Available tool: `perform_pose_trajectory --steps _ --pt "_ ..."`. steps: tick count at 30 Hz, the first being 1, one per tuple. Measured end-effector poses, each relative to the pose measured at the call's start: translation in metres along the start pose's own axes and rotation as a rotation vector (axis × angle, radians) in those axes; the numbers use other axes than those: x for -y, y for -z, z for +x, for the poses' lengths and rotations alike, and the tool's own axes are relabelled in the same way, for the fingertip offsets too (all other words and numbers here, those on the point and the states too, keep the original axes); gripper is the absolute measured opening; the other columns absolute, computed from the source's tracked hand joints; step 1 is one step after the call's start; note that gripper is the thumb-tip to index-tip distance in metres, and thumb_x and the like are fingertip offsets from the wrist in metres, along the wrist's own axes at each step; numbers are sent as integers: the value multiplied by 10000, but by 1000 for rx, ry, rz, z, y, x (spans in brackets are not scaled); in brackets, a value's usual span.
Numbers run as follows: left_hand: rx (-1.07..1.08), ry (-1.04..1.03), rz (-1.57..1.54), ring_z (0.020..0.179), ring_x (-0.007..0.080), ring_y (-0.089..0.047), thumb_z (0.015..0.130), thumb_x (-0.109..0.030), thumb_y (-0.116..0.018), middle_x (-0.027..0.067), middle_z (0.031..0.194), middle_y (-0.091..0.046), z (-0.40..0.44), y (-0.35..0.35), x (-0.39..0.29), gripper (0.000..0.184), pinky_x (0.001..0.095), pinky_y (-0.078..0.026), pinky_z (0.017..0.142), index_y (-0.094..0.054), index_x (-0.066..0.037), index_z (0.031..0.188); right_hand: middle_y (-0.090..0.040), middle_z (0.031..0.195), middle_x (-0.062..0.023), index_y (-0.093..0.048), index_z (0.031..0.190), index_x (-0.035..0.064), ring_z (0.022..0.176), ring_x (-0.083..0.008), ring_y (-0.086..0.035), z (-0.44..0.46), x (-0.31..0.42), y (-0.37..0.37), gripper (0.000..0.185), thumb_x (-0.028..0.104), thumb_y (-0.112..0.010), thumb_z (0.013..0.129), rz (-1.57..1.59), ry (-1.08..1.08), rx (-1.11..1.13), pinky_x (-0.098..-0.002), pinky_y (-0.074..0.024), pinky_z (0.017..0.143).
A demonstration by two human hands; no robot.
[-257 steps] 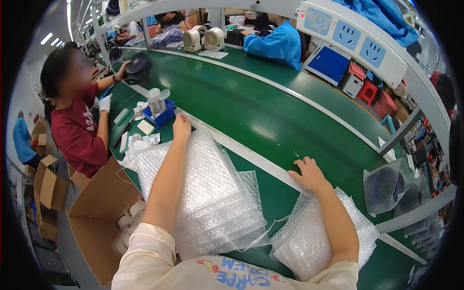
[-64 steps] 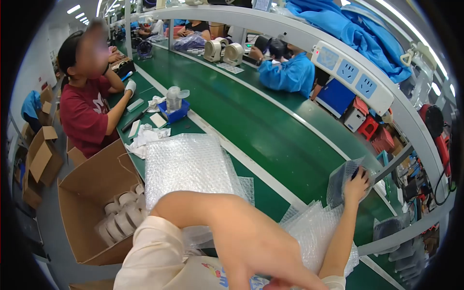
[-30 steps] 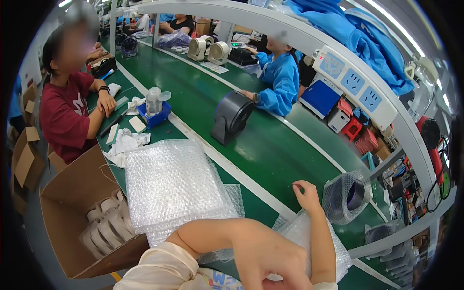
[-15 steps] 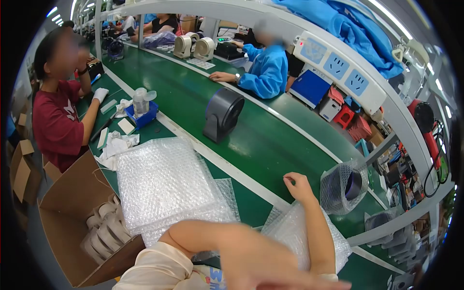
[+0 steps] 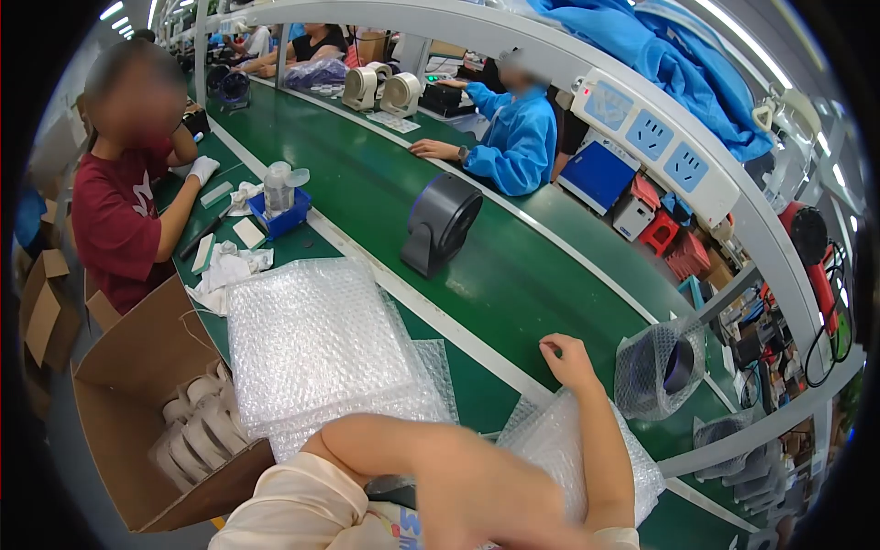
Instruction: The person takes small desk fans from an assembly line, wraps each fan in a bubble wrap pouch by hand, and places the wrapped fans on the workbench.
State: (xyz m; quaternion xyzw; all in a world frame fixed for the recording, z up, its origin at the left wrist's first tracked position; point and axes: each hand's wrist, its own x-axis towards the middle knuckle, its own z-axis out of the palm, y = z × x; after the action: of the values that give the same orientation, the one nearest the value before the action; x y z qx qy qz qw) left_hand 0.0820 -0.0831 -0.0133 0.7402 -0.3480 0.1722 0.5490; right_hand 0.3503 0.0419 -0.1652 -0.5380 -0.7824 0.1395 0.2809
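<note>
My left hand (image 5: 490, 495) is close to the camera at the bottom centre, smeared by motion, its fingers partly cut off by the lower edge. My right hand (image 5: 570, 360) hovers at the near edge of the green belt with loosely curled fingers and nothing visible in them. Beneath my right forearm lie bubble wrap bags (image 5: 550, 449). Left of them, a stack of flat bubble wrap bags (image 5: 321, 339) rests on the bench. A dark desk fan (image 5: 440, 225) stands upright on the belt. A bubble-wrapped fan (image 5: 662, 371) sits right of my right hand.
An open carton (image 5: 137, 403) with several white ring-shaped parts stands at the left. A person in red (image 5: 128, 215) sits by a blue bin (image 5: 284, 220); another in blue (image 5: 513, 137) works across the belt (image 5: 513, 302). A power strip (image 5: 651, 137) hangs on the upper rail.
The view has shifted slightly, moving most things a little right. My left hand's fingers, earlier stretched toward the lower right, now reach less far. My right hand keeps its curled pose.
</note>
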Motion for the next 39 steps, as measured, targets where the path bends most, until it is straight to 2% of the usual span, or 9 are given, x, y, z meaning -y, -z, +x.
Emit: perform_pose_trajectory --steps 3,8,12,15,22,26,31,35,39 --pt "-190 65 -222 563 242 -601 446 -761 -682 134 629 -584 3 5 -2 1374 286 -444 522 -141 57 1409 -647 795 -146 -630 866 -24 716 -236 -633 -1 -2 -1 136 83 -612 783 -2 15 11 -309 -490 649" --pt "191 113 -77 626 254 -615 483 -738 -693 144 664 -599 -2 -5 -1 1396 297 -465 573 -42 87 1402 -650 802 -148 -634 873 -26 730 -229 -636 2 -1 0 138 80 -613 787 -23 26 30 -304 -488 640" --pt "-166 -127 -400 651 300 -615 529 -703 -710 180 708 -603 0 -9 15 1361 327 -470 571 -17 72 1408 -650 800 -150 -634 872 -26 728 -227 -636 0 5 2 140 83 -613 788 -14 12 34 -304 -486 648" --pt "-3 -98 -91 646 265 -611 476 -700 -730 150 719 -608 -5 -9 3 1385 306 -464 586 -48 58 1414 -651 801 -148 -633 873 -27 733 -228 -637 2 -2 -1 141 83 -612 787 11 19 50 -301 -485 662" --pt "-162 -207 -175 650 297 -618 517 -699 -712 197 816 -622 0 -3 20 1298 316 -476 583 -148 64 1403 -651 799 -145 -632 872 -27 739 -227 -637 3 3 3 141 84 -609 787 -21 10 43 -301 -487 666" --pt "60 -102 -211 697 225 -636 474 -666 -749 138 752 -619 0 -9 14 1390 271 -477 608 -39 95 1396 -653 803 -140 -635 879 -21 739 -233 -638 0 4 2 143 87 -608 789 -16 10 43 -304 -489 646" --pt "-177 -302 -412 714 224 -630 482 -639 -761 151 785 -616 10 -4 17 1382 281 -485 621 -32 99 1394 -645 796 -158 -626 877 -26 720 -248 -634 0 6 1 143 87 -605 792 -1 0 43 -316 -495 648" --pt "162 -122 -1 730 267 -616 515 -629 -754 154 805 -610 -2 1 9 1310 321 -482 660 -95 63 1412 -644 788 -149 -629 873 -19 710 -238 -628 5 1 1 137 88 -604 790 -2 33 56 -311 -492 648" --pt "-30 -87 -243 735 287 -618 532 -607 -761 172 815 -609 -1 1 16 1284 324 -481 671 -107 59 1414 -645 784 -146 -629 871 -21 709 -239 -627 0 3 -1 139 89 -603 790 0 -9 65 -313 -491 654"
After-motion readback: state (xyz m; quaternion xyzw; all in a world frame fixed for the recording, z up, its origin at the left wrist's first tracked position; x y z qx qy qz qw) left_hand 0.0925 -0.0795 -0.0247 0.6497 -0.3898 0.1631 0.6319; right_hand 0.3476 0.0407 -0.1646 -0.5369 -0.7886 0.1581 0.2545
